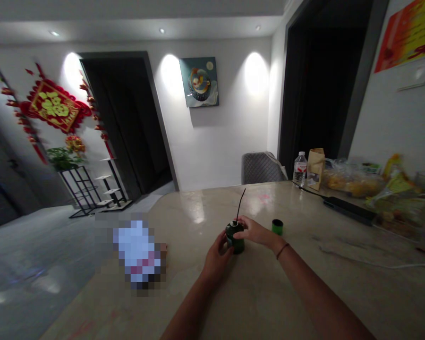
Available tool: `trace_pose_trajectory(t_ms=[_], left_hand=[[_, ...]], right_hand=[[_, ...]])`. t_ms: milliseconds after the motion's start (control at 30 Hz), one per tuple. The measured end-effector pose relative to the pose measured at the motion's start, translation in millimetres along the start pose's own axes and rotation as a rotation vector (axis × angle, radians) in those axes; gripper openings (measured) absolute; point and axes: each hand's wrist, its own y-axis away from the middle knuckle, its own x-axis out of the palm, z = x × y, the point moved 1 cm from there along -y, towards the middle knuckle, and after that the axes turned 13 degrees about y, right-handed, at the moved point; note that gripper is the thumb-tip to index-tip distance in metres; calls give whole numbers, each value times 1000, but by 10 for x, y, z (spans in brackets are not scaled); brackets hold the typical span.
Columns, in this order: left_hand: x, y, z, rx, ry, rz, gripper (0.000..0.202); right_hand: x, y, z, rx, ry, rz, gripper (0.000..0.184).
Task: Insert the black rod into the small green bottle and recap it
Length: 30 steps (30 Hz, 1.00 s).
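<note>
A small dark green bottle (236,241) stands on the pale marble table (255,293). A thin black stick (241,204) rises from its neck. My left hand (217,257) is wrapped round the bottle's near left side. My right hand (253,231) pinches the top of the bottle at its neck, fingers closed. A bright green cap (277,227) stands on the table just right of my right hand, apart from it.
A water bottle (299,168), a brown paper bag (316,168), plastic food bags (354,179) and a long black bar (349,209) line the table's right side. A white cable (375,264) lies nearby. A blurred object (138,252) sits at left; a grey chair (262,167) stands beyond.
</note>
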Motion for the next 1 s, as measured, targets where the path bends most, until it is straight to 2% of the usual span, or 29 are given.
trace_pose_trajectory(t_ms=[200, 300, 467, 633, 733, 833, 1000], left_hand=[[34, 28, -68, -28, -1, -22, 55], [26, 34, -77, 12, -28, 2, 50], [-8, 18, -53, 9, -121, -46, 48], [-4, 19, -52, 25, -155, -48, 55], [-1, 56, -62, 51, -317, -94, 59], [7, 110, -83, 4, -590, -200, 62], [61, 161, -131, -76, -847, -169, 59]], right_hand=[[26, 49, -28, -41, -35, 31, 47], [80, 79, -137, -55, -49, 23, 54], [219, 137, -334, -99, 33, 1, 59], [245, 189, -288, -110, 102, 2, 58], [233, 200, -258, -87, 119, 4, 58], [229, 195, -258, -48, 133, -23, 63], [258, 157, -269, -45, 127, -40, 62]])
